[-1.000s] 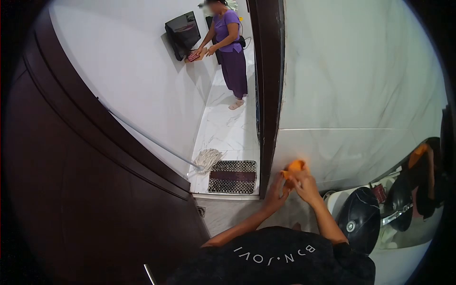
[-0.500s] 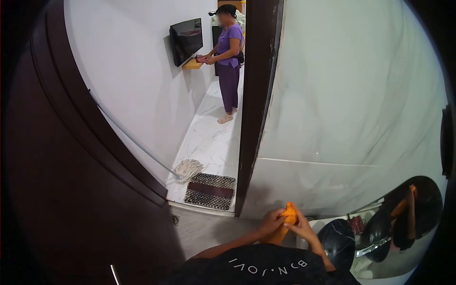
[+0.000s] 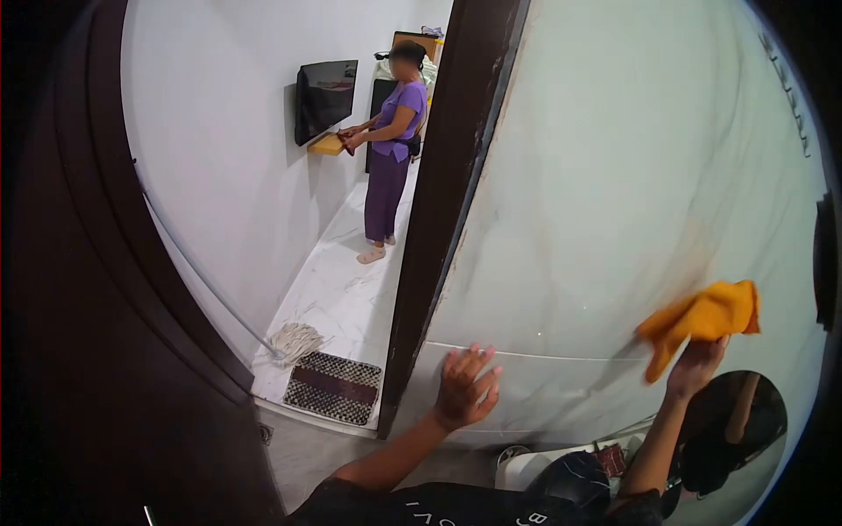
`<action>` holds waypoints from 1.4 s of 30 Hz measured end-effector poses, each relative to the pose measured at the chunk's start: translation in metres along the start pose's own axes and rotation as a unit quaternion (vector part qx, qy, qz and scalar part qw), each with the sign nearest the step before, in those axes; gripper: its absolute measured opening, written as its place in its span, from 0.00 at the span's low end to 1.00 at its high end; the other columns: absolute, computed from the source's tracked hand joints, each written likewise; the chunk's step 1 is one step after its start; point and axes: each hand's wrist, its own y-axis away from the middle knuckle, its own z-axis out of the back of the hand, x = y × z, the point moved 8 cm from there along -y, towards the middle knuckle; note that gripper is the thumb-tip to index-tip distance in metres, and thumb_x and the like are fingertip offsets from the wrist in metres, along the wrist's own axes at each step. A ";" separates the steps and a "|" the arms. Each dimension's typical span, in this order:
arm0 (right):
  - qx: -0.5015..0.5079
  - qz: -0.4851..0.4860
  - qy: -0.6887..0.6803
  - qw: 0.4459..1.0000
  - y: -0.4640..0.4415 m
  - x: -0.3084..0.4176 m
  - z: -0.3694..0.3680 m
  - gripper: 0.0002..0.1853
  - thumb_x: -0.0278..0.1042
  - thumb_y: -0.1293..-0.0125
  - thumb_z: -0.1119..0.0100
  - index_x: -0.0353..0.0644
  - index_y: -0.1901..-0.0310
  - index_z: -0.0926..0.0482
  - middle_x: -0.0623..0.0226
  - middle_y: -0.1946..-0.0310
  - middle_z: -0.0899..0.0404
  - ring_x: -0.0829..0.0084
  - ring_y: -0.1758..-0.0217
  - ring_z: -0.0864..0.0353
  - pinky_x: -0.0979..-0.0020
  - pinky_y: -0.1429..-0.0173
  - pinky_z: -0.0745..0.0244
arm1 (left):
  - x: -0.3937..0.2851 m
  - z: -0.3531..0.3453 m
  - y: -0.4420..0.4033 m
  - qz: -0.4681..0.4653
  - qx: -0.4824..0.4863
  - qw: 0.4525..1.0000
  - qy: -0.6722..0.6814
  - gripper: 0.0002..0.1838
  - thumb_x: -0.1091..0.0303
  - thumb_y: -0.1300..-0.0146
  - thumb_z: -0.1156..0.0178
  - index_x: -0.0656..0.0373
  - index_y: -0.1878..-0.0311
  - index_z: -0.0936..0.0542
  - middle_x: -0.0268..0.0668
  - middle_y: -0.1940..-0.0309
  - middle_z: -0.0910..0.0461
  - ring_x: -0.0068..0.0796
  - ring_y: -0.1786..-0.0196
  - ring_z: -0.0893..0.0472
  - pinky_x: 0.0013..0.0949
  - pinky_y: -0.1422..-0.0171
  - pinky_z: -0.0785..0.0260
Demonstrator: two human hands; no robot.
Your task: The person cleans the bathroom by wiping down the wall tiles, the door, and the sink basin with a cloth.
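Note:
My right hand (image 3: 695, 368) is raised at the right and grips an orange cloth (image 3: 709, 309). The cloth hangs loosely above the fingers, close to the pale marbled wall (image 3: 570, 219); whether it touches the wall I cannot tell. Lower and to the left, my left hand (image 3: 467, 387) has its fingers spread and holds nothing. It is near the wall beside the dark door frame, though contact is not clear.
An oval mirror (image 3: 761, 412) and a white fixture with a dark marbled cover (image 3: 570, 480) stand lower right. Beyond the doorway are a woven mat (image 3: 331, 388), a mop head (image 3: 296, 340), a wall-mounted screen (image 3: 326, 101) and a person in purple (image 3: 392, 158). A dark door (image 3: 132, 351) fills the left.
Both hands were together on the bunched orange cloth. They have parted: the right hand has carried the cloth up and right, unfolding it, while the left has let go and risen leftward.

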 end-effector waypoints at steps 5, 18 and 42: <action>0.247 0.389 0.690 0.558 -0.002 -0.053 -0.063 0.23 0.38 0.41 0.50 0.41 0.44 0.37 0.55 0.46 0.33 0.53 0.38 0.40 0.51 0.31 0.59 | 0.033 -0.037 0.010 -0.066 -0.018 0.954 -0.292 0.28 0.55 0.47 0.44 0.47 0.41 0.34 0.36 0.35 0.43 0.37 0.30 0.50 0.51 0.31 0.64; -0.054 0.174 0.571 0.800 -0.156 0.029 -0.027 0.18 0.34 0.32 0.61 0.33 0.45 0.38 0.62 0.48 0.35 0.66 0.45 0.37 0.67 0.40 0.43 | 0.049 -0.045 0.026 -0.092 0.009 0.933 -0.349 0.30 0.50 0.40 0.59 0.49 0.35 0.43 0.43 0.32 0.51 0.47 0.29 0.58 0.52 0.30 0.72; -0.200 0.341 0.652 0.647 -0.105 0.045 0.245 0.24 0.35 0.32 0.62 0.32 0.38 0.44 0.54 0.35 0.46 0.61 0.30 0.54 0.65 0.30 0.64 | 0.034 -0.029 0.015 -0.122 0.003 0.906 -0.404 0.33 0.52 0.37 0.64 0.57 0.32 0.53 0.50 0.31 0.60 0.48 0.29 0.61 0.52 0.30 0.74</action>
